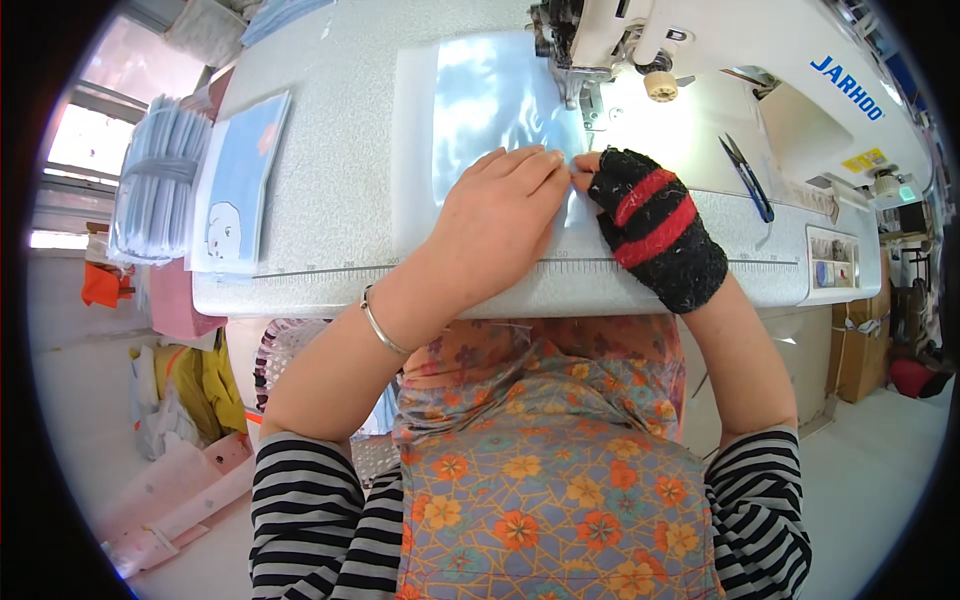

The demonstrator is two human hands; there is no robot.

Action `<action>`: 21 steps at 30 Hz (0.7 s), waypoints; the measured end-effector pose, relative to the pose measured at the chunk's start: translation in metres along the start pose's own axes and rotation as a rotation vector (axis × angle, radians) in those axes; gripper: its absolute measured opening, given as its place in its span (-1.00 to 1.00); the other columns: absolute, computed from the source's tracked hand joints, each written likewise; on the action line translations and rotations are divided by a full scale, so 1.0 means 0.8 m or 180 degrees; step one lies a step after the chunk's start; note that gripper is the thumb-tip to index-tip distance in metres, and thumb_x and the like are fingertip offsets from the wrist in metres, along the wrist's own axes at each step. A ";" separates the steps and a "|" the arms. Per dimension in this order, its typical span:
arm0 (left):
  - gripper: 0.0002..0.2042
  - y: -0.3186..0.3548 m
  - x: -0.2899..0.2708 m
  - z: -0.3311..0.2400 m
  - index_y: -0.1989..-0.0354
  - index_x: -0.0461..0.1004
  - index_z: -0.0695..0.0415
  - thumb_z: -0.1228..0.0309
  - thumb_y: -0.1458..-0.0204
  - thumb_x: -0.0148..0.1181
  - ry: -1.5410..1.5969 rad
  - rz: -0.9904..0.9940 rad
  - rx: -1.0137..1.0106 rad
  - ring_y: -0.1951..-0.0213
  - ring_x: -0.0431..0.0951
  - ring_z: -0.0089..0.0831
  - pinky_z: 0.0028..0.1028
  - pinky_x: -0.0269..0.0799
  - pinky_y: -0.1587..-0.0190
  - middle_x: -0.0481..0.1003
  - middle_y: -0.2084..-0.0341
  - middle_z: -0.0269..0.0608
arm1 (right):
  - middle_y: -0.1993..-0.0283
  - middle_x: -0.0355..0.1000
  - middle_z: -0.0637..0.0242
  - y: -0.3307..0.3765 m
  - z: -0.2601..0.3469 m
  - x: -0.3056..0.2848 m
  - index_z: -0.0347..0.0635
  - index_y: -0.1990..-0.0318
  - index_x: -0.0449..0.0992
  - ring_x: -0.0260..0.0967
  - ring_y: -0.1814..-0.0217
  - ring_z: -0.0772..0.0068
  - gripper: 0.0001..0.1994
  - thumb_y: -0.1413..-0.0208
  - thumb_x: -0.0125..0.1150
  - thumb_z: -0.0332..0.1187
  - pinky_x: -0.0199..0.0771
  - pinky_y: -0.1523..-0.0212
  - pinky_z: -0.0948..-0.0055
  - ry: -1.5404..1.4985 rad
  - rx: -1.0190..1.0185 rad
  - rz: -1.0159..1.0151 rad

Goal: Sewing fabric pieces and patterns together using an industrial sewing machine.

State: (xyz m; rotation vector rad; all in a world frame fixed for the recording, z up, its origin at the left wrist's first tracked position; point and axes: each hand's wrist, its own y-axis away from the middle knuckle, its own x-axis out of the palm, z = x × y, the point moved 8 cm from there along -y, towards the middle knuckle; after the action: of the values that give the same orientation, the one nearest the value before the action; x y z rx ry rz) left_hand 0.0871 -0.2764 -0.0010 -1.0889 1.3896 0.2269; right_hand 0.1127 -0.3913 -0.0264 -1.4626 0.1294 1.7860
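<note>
A clear, bluish plastic sheet (480, 110) lies on the sewing machine's bed, its right edge beside the presser foot (590, 108). My left hand (505, 205) rests flat on it, fingers stretched out toward the right edge. Close by, my right hand (650, 225), in a black and red fingerless glove, has its thumb and fingertips pinched at that same edge, just in front of the needle area. The two hands' fingertips nearly meet. What lies under my left palm is hidden.
The sewing machine's head (740, 50) overhangs the far right. Thread snips (748, 180) lie right of my glove; a small parts tray (832, 262) is set into the table's right end. At left are a blue printed pouch (238, 185) and a tied bundle of pouches (155, 185).
</note>
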 end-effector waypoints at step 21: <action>-0.68 -0.043 0.015 0.061 0.18 0.52 0.20 0.62 0.21 0.12 -0.0052 -0.0354 0.0056 0.07 0.53 -0.21 -0.30 0.46 -0.01 0.53 0.14 -0.18 | -0.15 0.36 0.07 -0.027 -0.018 0.008 -0.25 -0.09 0.42 0.34 -0.15 0.00 -0.53 0.08 0.14 -0.55 0.38 -0.17 0.19 0.0759 -0.0016 0.0006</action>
State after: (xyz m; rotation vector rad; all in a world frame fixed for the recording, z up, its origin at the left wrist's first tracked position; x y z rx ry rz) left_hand 0.1468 -0.2650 -0.0041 -1.1435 1.3099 0.1422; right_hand 0.1371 -0.3814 -0.0280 -1.6755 0.2478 1.6091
